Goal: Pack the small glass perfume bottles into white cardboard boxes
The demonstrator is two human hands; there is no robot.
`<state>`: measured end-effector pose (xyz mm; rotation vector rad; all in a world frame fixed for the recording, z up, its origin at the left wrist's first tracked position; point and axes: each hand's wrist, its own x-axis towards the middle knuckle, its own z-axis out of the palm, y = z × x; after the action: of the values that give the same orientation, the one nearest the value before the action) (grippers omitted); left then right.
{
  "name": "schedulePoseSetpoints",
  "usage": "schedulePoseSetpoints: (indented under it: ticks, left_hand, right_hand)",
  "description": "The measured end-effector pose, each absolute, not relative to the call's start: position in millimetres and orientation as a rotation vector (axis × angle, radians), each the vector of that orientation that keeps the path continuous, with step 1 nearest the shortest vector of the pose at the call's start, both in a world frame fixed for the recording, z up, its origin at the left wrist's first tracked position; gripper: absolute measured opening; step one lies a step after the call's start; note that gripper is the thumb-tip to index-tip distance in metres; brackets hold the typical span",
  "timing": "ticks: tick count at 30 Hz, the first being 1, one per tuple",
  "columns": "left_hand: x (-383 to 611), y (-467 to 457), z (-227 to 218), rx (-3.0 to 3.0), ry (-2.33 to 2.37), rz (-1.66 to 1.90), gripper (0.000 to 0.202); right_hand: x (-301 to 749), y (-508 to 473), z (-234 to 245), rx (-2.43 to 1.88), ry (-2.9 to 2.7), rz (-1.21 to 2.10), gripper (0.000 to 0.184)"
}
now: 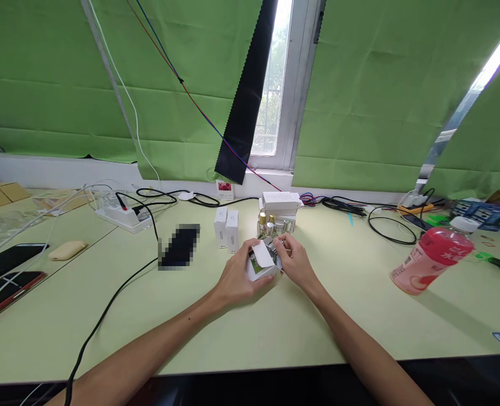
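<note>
My left hand [241,270] is wrapped round a small white box [261,275], tilted, with its flap standing up and something green showing at its near side. At the box's right end, my right hand [294,259] has its fingers closed on something silvery at the opening; its kind is too small and covered to make out. Just beyond the hands stand several small bottles with gold and silver caps [270,226]. White boxes [280,204] are stacked behind them. Two narrow white boxes [231,231] stand upright to the left of my hands.
A pink drink bottle [433,256] leans at the right. Left lie a dark pixelated phone-like slab [179,246], a power strip [123,217], a cream case [67,250] and phones [10,290]. A black cable [106,304] crosses the table; more cables [343,205] run along the wall.
</note>
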<state>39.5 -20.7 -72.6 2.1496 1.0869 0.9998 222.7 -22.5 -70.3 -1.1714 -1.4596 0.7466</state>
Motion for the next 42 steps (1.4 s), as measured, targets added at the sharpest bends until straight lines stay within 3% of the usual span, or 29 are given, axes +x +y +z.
schedulePoseSetpoints:
  ticks: [42]
  left_hand:
    - [38.8, -19.8, -73.4, 2.113, 1.002, 1.048, 0.069]
  right_hand:
    - [221.5, -22.7, -67.6, -1.101, -1.425, 0.778, 0.034]
